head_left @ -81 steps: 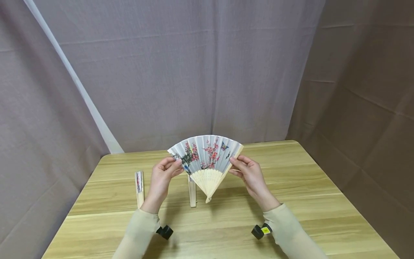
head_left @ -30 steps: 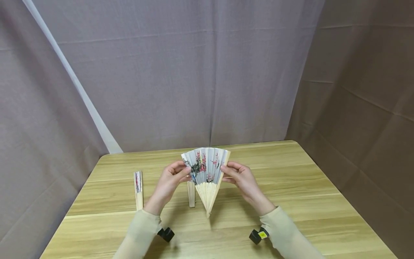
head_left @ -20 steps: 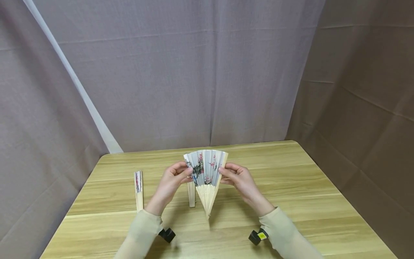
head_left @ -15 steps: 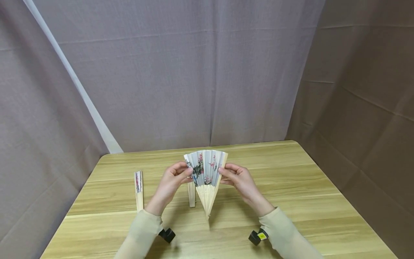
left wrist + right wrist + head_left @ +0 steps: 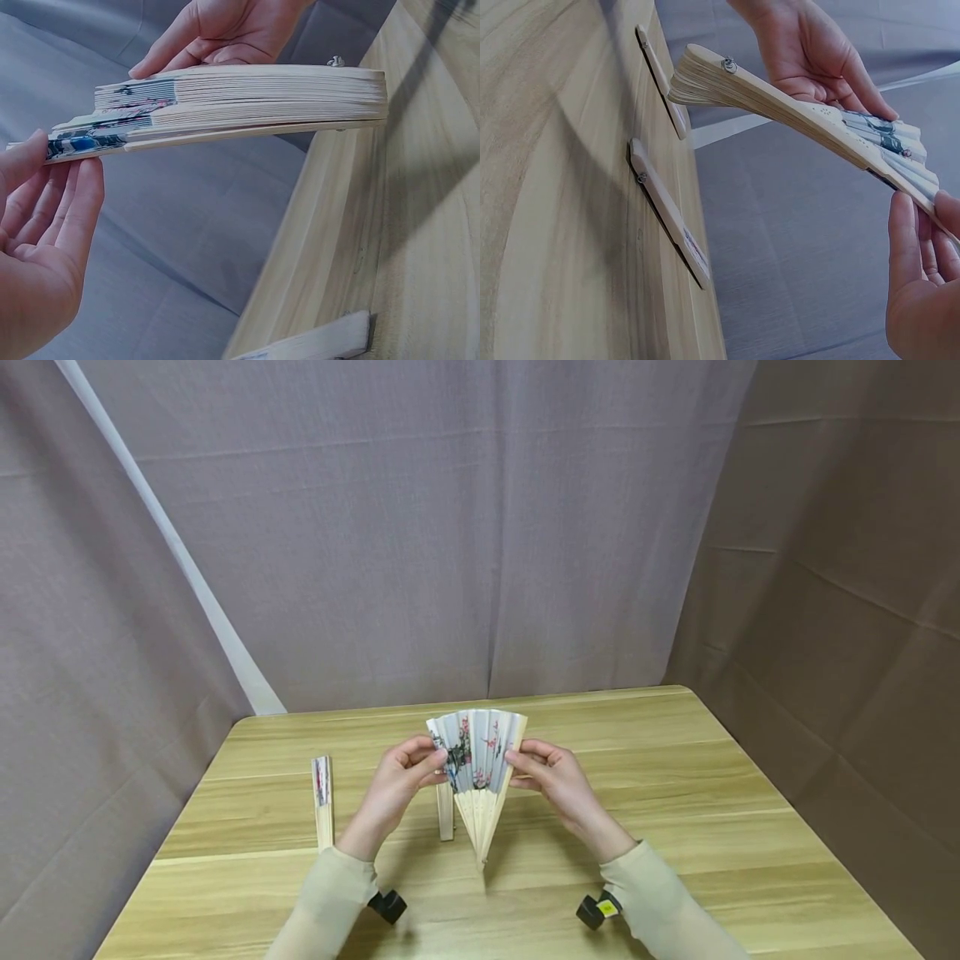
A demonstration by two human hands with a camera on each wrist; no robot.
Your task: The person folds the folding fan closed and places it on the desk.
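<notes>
Bamboo ribs and painted white paper make up the half-folded fan (image 5: 477, 764) that I see at the centre of the head view, raised above the wooden table (image 5: 675, 793) with its pivot end pointing down toward the lower middle of the frame. My left hand (image 5: 396, 785) pinches the fan's left guard stick between thumb and fingertips; in the left wrist view that hand (image 5: 41, 247) sits at the lower left, fingers fairly straight under the outer stick, thumb on top. My right hand (image 5: 555, 781) pinches the right guard stick the same way; in the right wrist view it (image 5: 922, 285) fills the lower right corner, fingers against the fan's edge (image 5: 810, 112).

Two closed fans lie flat on the table. One closed fan (image 5: 323, 797) is at the left of the head view, well apart from my hands. The other folded fan (image 5: 446, 810) lies just behind and left of the held fan, partly hidden by it. Grey cloth (image 5: 420, 527) hangs behind the table across the upper frame.
</notes>
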